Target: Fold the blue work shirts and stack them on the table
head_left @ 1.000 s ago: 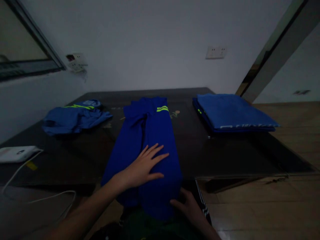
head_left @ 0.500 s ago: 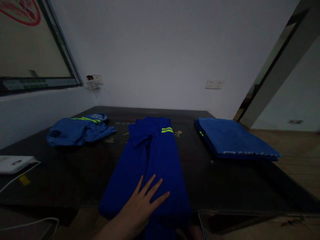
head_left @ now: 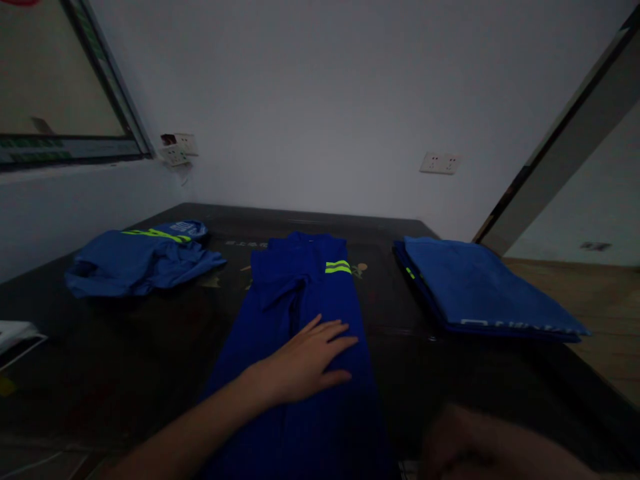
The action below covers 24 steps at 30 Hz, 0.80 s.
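A dark-blue work jacket (head_left: 330,307) with yellow-green stripes lies lengthwise before me, folded narrow, its collar at the far end. My left hand (head_left: 315,357) is laid palm down on the middle of it, fingers stretched out and holding nothing. Down at the lower right, my right hand (head_left: 465,440) is dark and smeared by motion, right of the jacket's near end. Its fingers cannot be made out.
A black table (head_left: 400,360) carries everything. At the right sits a stack of folded blue clothes (head_left: 485,283). A crumpled blue garment (head_left: 135,263) lies at the left, with a white device (head_left: 17,333) and cable nearer me. A wall (head_left: 300,120) stands behind.
My left hand has slid farther up the jacket and slightly right, turning more sideways. My right hand has risen into view at lower right. The camera view has shifted a little.
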Each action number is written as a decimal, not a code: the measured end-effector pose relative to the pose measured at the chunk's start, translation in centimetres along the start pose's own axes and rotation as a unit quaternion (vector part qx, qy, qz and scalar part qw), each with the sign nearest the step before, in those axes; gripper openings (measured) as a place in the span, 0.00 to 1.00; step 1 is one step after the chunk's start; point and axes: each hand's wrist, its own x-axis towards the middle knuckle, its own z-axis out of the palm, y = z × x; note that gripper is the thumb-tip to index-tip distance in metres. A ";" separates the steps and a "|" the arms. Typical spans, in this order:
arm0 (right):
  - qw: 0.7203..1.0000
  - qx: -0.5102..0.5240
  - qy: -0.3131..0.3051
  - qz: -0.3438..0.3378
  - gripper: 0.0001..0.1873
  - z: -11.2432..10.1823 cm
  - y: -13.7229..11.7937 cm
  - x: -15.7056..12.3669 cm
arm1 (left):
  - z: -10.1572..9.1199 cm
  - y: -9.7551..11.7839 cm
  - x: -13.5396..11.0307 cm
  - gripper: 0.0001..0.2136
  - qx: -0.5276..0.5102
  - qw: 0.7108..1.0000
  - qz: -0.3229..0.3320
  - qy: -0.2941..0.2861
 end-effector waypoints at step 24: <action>0.891 -0.362 0.274 0.004 0.30 -18.2 -2.9 43.2 | 4.5 -7.6 10.7 0.37 -0.099 0.995 -0.014 0.018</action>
